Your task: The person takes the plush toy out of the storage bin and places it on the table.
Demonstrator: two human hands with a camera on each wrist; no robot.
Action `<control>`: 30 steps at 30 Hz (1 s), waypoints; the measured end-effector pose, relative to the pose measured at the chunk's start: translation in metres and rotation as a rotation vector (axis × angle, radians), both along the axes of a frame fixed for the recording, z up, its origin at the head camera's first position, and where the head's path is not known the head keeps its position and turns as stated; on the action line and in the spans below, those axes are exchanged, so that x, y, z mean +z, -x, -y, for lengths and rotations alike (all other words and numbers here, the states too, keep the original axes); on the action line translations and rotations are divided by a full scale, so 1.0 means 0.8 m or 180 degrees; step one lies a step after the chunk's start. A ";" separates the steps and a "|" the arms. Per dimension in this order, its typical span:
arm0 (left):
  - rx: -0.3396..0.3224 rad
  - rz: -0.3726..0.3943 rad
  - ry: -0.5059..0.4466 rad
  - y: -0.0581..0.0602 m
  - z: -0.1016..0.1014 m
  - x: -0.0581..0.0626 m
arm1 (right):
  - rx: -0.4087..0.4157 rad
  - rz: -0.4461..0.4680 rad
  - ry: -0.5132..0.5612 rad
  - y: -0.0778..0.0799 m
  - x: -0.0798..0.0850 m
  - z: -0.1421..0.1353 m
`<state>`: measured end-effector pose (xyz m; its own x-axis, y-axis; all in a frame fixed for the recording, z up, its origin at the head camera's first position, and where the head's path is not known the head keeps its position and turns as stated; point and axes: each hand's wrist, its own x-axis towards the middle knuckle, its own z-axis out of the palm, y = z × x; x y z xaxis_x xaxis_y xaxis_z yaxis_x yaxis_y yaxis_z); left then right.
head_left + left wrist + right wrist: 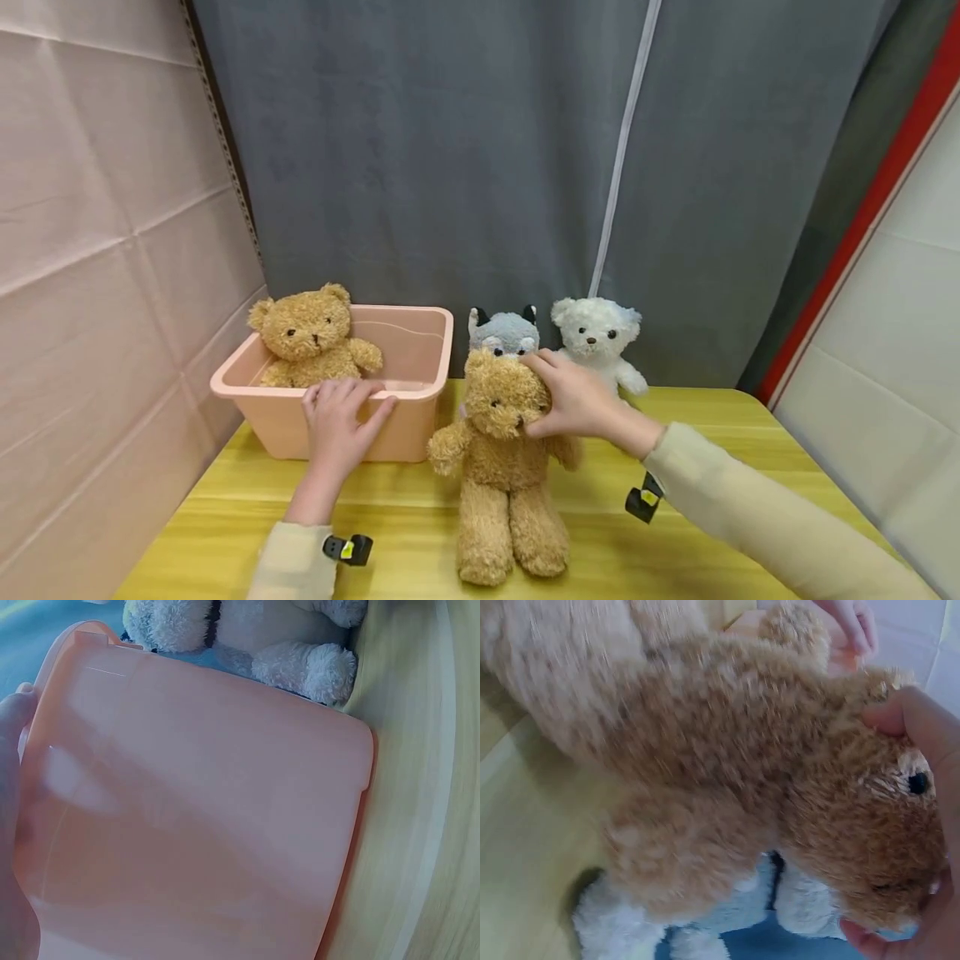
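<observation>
A brown teddy bear (491, 467) is held upright in front of the other toys, its legs toward me. My right hand (581, 398) grips it by the side of its head, and in the right wrist view thumb and fingers spread around the bear's head (855, 802). My left hand (341, 425) holds the near rim of a pink plastic bin (277, 429), fingers hooked over the edge. Inside that bin sits another brown teddy bear (311, 333), leaning at the left end. The left wrist view shows mostly the bin's outer wall (202, 795).
Behind the held bear, a grey-and-white plush animal (506, 332) with dark-tipped ears is partly hidden. A white teddy bear (596, 329) sits to its right. All stand on a wood-grain table (675, 500), with a grey curtain (420, 150) at the back.
</observation>
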<state>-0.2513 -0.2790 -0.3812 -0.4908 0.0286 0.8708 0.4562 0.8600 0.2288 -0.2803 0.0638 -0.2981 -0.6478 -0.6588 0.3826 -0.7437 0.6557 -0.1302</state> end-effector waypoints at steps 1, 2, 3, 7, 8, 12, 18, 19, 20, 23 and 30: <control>-0.0012 0.0001 -0.0001 0.000 0.000 0.000 | 0.0004 0.0123 -0.0044 0.001 -0.003 0.000; -0.0024 0.0004 0.0001 0.000 0.000 -0.001 | 0.0011 0.0231 -0.0086 0.001 -0.006 0.000; -0.0031 0.0010 0.0004 0.000 0.000 -0.001 | 0.0026 0.0326 -0.0118 0.000 -0.010 0.000; -0.0041 0.0020 0.0019 0.001 -0.001 -0.002 | 0.0096 0.0552 -0.0137 -0.004 -0.020 0.000; -0.0034 0.0019 0.0021 0.001 0.000 -0.001 | 0.0093 0.0546 -0.0133 -0.005 -0.022 0.000; -0.0027 0.0004 0.0008 0.001 0.001 0.001 | 0.0071 0.0521 -0.0126 -0.009 -0.022 -0.001; -0.0033 0.0030 0.0002 0.001 0.003 0.002 | 0.0016 0.0611 -0.0200 -0.018 -0.020 -0.003; -0.0032 0.0033 0.0001 0.000 0.004 0.003 | 0.0001 0.0614 -0.0202 -0.019 -0.020 -0.003; -0.0030 0.0032 -0.0001 0.000 0.004 0.003 | -0.0010 0.0623 -0.0184 -0.019 -0.019 -0.002; -0.0035 0.0020 -0.0003 0.001 0.005 0.003 | 0.0019 0.0682 -0.0057 -0.015 -0.018 0.001; -0.0056 0.0048 0.0005 0.001 0.007 0.001 | 0.0057 0.0804 0.0176 -0.005 -0.020 0.002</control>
